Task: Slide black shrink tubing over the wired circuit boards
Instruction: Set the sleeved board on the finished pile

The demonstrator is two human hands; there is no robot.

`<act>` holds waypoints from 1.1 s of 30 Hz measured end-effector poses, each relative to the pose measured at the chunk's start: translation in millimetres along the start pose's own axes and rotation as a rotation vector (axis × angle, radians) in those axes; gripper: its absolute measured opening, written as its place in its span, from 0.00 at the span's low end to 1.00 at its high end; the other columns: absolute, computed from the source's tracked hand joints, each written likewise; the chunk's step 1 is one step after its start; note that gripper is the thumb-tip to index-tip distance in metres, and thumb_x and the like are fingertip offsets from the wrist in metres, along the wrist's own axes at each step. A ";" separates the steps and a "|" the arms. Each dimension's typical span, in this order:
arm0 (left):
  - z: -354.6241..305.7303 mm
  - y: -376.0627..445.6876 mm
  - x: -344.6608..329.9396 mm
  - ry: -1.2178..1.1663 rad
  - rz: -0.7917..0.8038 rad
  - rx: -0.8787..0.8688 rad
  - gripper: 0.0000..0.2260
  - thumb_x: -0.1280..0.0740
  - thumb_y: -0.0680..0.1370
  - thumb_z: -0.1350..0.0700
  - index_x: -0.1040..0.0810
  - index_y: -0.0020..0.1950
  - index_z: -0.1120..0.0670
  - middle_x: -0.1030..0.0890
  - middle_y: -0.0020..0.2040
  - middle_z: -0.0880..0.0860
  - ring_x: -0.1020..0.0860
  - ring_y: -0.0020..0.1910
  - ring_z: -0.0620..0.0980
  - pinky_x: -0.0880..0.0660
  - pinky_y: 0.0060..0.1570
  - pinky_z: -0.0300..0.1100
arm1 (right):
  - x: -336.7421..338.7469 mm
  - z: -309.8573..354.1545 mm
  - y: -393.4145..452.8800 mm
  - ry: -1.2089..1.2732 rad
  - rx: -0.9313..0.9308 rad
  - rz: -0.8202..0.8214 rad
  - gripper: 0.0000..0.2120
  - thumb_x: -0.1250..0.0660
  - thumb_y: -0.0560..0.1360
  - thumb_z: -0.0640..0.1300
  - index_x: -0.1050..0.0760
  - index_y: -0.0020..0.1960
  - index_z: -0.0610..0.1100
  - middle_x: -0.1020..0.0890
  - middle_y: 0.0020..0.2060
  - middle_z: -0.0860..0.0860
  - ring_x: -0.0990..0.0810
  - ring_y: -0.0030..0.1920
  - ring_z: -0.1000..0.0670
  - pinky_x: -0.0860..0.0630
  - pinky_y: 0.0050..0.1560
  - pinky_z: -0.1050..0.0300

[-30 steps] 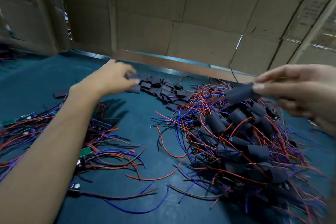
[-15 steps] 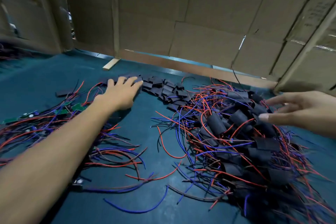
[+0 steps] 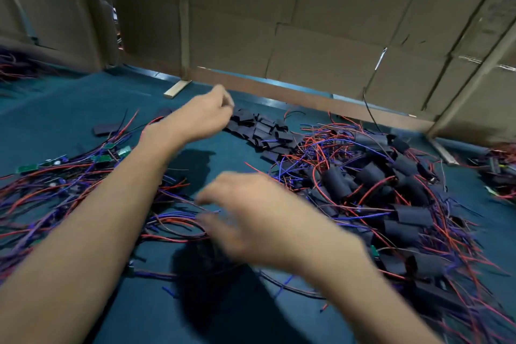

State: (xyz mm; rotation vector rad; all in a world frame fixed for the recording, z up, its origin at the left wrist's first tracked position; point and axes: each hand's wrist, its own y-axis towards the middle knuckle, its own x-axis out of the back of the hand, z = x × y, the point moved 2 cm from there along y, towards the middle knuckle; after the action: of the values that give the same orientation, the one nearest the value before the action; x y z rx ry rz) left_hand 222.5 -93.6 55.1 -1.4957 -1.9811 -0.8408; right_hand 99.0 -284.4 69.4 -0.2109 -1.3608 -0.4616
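A heap of flat black shrink tubing pieces (image 3: 265, 131) lies at the back of the teal table (image 3: 69, 109). My left hand (image 3: 201, 116) hovers at its left end with fingers curled together; whether they pinch a piece is hidden. To the left, bare green circuit boards (image 3: 106, 158) lie among red and blue wires (image 3: 55, 184). My right hand (image 3: 251, 220), blurred, reaches left over the loose wires in the middle, its fingers loosely spread with nothing in them. To the right lies a big tangle of wired boards sleeved in black tubing (image 3: 371, 176).
A cardboard wall (image 3: 321, 36) closes off the back, with a small wooden strip (image 3: 177, 88) at its foot. One stray tubing piece (image 3: 104, 129) lies at the back left. More wired parts (image 3: 497, 170) sit at the far right edge.
My right hand has let go of the sleeved board and swung from the far right to the middle. My left hand went flat onto the tubing heap, then lifted with fingers curled.
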 end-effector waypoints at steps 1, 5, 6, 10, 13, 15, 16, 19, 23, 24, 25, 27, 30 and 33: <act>-10.6 -4.6 5.7 -0.143 -0.019 -0.004 0.08 0.46 0.79 0.55 0.28 0.51 0.46 0.23 0.43 0.52 0.25 0.38 0.53 0.27 0.35 0.44 | -22.2 10.6 6.7 -0.023 0.064 0.028 0.16 0.35 0.79 0.43 0.24 0.65 0.40 0.20 0.59 0.41 0.23 0.59 0.39 0.26 0.60 0.44; -36.1 -20.1 34.9 -0.330 -0.098 -0.053 0.11 0.47 0.79 0.55 0.27 0.55 0.47 0.26 0.45 0.51 0.27 0.36 0.48 0.28 0.30 0.42 | -71.2 17.9 13.2 -0.154 0.103 0.067 0.20 0.36 0.82 0.45 0.29 0.72 0.42 0.24 0.63 0.42 0.27 0.62 0.39 0.29 0.61 0.45; -38.2 -19.8 43.9 -0.313 -0.158 -0.080 0.10 0.46 0.79 0.54 0.29 0.57 0.47 0.25 0.45 0.51 0.27 0.36 0.47 0.27 0.30 0.42 | -70.6 14.1 14.0 -0.161 0.082 0.057 0.16 0.37 0.82 0.44 0.26 0.68 0.41 0.23 0.59 0.42 0.26 0.60 0.39 0.28 0.60 0.46; -41.3 -16.2 72.2 -0.423 -0.371 -0.160 0.11 0.44 0.76 0.52 0.37 0.58 0.45 0.23 0.43 0.49 0.27 0.29 0.39 0.29 0.24 0.38 | -52.6 -6.8 12.5 -0.047 -0.064 0.182 0.09 0.34 0.79 0.43 0.20 0.56 0.40 0.20 0.53 0.42 0.21 0.56 0.38 0.23 0.57 0.45; -42.8 -12.3 78.8 -0.476 -0.336 -0.139 0.10 0.44 0.72 0.51 0.30 0.51 0.40 0.22 0.42 0.47 0.27 0.33 0.41 0.29 0.25 0.40 | -36.6 -21.5 2.6 -0.119 -0.182 0.320 0.02 0.34 0.76 0.40 0.25 0.45 0.43 0.20 0.51 0.40 0.20 0.54 0.38 0.23 0.51 0.50; -45.1 -11.1 78.9 -0.475 -0.294 -0.103 0.13 0.44 0.70 0.51 0.21 0.45 0.39 0.23 0.40 0.46 0.27 0.31 0.40 0.30 0.26 0.41 | -25.5 -27.3 -7.0 -0.219 -0.267 0.371 0.10 0.35 0.75 0.40 0.34 0.38 0.45 0.20 0.52 0.39 0.20 0.54 0.37 0.30 0.47 0.52; -46.3 -11.7 77.7 -0.493 -0.280 -0.097 0.14 0.44 0.70 0.52 0.19 0.42 0.40 0.23 0.38 0.46 0.29 0.29 0.40 0.31 0.26 0.40 | -21.2 -29.9 -9.4 -0.267 -0.282 0.358 0.11 0.35 0.75 0.41 0.35 0.38 0.46 0.21 0.52 0.40 0.21 0.55 0.37 0.34 0.47 0.52; -53.8 -15.4 71.9 -0.618 -0.185 -0.163 0.14 0.44 0.72 0.54 0.18 0.44 0.49 0.28 0.30 0.47 0.35 0.24 0.45 0.38 0.23 0.37 | -18.5 -22.2 -5.8 -0.331 -0.176 0.135 0.11 0.33 0.76 0.47 0.25 0.56 0.45 0.23 0.55 0.43 0.24 0.58 0.38 0.35 0.50 0.49; -64.9 -20.8 59.5 -0.634 -0.020 -0.204 0.17 0.46 0.74 0.50 0.20 0.40 0.54 0.32 0.30 0.52 0.40 0.22 0.47 0.42 0.24 0.37 | -53.0 9.0 9.2 -0.126 0.026 0.022 0.22 0.34 0.80 0.51 0.30 0.73 0.47 0.25 0.63 0.45 0.28 0.61 0.40 0.31 0.59 0.45; -66.6 -21.5 56.7 -0.622 0.004 -0.209 0.18 0.47 0.74 0.50 0.20 0.39 0.54 0.32 0.31 0.52 0.40 0.22 0.46 0.42 0.24 0.37 | -62.2 10.9 10.7 -0.177 0.032 0.020 0.21 0.36 0.82 0.50 0.31 0.73 0.47 0.26 0.65 0.45 0.28 0.61 0.40 0.32 0.59 0.45; -68.0 -22.4 54.3 -0.605 0.018 -0.219 0.18 0.47 0.74 0.49 0.19 0.38 0.53 0.31 0.31 0.52 0.39 0.22 0.46 0.42 0.24 0.37 | -68.0 9.8 11.4 -0.205 0.012 0.017 0.19 0.37 0.82 0.50 0.31 0.71 0.46 0.26 0.65 0.45 0.28 0.61 0.40 0.32 0.58 0.45; -69.8 -21.4 50.4 -0.569 0.026 -0.216 0.19 0.47 0.73 0.49 0.16 0.39 0.49 0.28 0.32 0.51 0.37 0.24 0.46 0.42 0.24 0.38 | -67.3 2.0 10.0 -0.150 -0.042 -0.001 0.18 0.38 0.83 0.48 0.30 0.70 0.44 0.26 0.65 0.44 0.28 0.60 0.39 0.31 0.59 0.44; -63.8 -16.1 48.5 -0.392 0.026 -0.157 0.19 0.45 0.74 0.49 0.16 0.51 0.38 0.22 0.43 0.49 0.27 0.30 0.48 0.33 0.23 0.42 | -55.6 -14.0 8.5 -0.079 -0.064 -0.012 0.16 0.38 0.82 0.45 0.27 0.68 0.44 0.24 0.62 0.43 0.27 0.60 0.39 0.29 0.61 0.44; -54.2 -19.7 45.1 -0.073 0.092 -0.300 0.20 0.42 0.83 0.51 0.29 0.74 0.38 0.23 0.52 0.46 0.17 0.42 0.44 0.18 0.36 0.44 | -49.7 -22.6 6.5 -0.068 -0.028 0.061 0.13 0.35 0.81 0.46 0.21 0.64 0.48 0.21 0.55 0.45 0.25 0.58 0.41 0.29 0.60 0.46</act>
State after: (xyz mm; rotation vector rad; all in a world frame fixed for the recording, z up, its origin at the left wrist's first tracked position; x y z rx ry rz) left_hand 193.6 -108.4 120.7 -1.7942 -1.8824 -1.0953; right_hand 115.2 -278.2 17.3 -0.2921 -1.4110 -0.4260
